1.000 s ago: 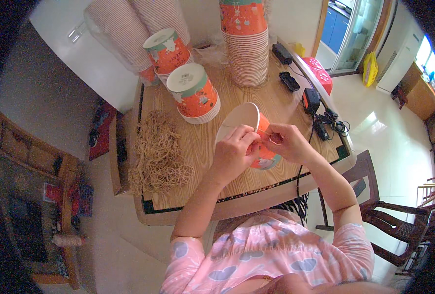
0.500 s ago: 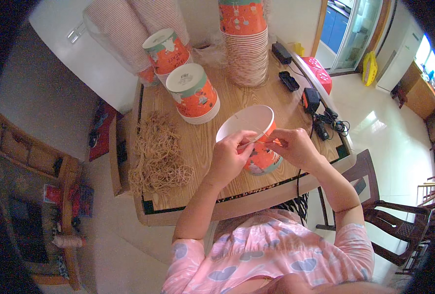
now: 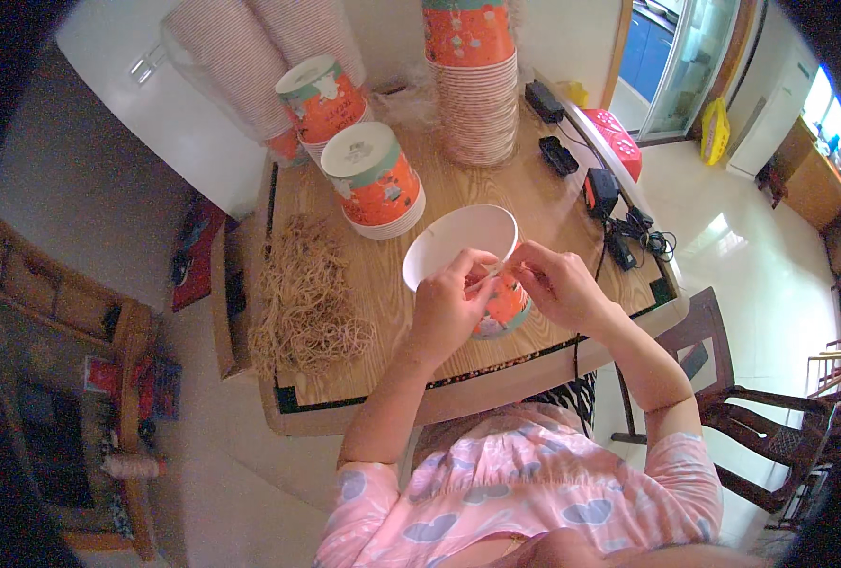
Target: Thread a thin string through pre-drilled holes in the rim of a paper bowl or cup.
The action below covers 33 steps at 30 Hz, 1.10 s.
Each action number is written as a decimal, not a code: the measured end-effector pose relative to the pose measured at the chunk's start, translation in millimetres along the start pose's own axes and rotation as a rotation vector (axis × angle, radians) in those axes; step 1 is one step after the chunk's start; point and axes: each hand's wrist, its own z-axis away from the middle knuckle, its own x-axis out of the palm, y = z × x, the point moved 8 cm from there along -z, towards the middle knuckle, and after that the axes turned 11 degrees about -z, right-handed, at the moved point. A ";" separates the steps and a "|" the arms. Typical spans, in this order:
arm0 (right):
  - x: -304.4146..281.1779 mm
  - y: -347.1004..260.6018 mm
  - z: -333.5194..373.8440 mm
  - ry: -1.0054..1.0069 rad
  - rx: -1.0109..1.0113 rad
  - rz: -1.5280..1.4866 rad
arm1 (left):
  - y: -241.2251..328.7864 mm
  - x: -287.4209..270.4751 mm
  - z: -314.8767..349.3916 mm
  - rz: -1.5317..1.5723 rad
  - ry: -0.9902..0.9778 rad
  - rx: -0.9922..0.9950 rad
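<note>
An orange and green paper bucket (image 3: pixel 506 305) leans with its white mouth open toward the upper left, close to the table's front edge. My left hand (image 3: pixel 451 301) and my right hand (image 3: pixel 564 289) meet at its near rim. Both hands are closed in a pinch, fingertips almost touching, on a thin tan cord (image 3: pixel 498 272) of which only a short bit shows between them. A tangled heap of similar tan cord (image 3: pixel 309 303) lies on the left of the table.
Upside-down stacks of matching buckets (image 3: pixel 378 180) stand behind, beside a tall stack (image 3: pixel 475 104) and bagged stacks (image 3: pixel 226 71). Black chargers and cables (image 3: pixel 629 227) line the table's right edge. A dark wooden chair (image 3: pixel 757 417) stands to the right.
The bucket has shifted slightly left and its mouth has turned. My right hand has moved a little left and up, closer to my left hand.
</note>
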 end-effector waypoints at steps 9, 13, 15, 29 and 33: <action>0.4 6.6 0.2 -0.064 0.088 -0.050 | -2.8 -0.1 2.6 0.045 0.015 -0.032; 2.0 10.9 -0.1 -0.025 0.040 -0.167 | 0.6 1.2 2.2 0.019 -0.002 -0.006; 2.9 7.7 -1.2 -0.002 0.071 -0.206 | 3.4 -0.5 3.0 -0.002 0.014 0.021; 7.9 19.4 -1.6 -0.033 0.080 -0.184 | 17.3 -7.3 2.1 -0.042 0.089 0.182; 2.6 17.0 1.0 0.000 0.053 -0.168 | 18.0 -5.1 3.2 -0.077 0.001 0.155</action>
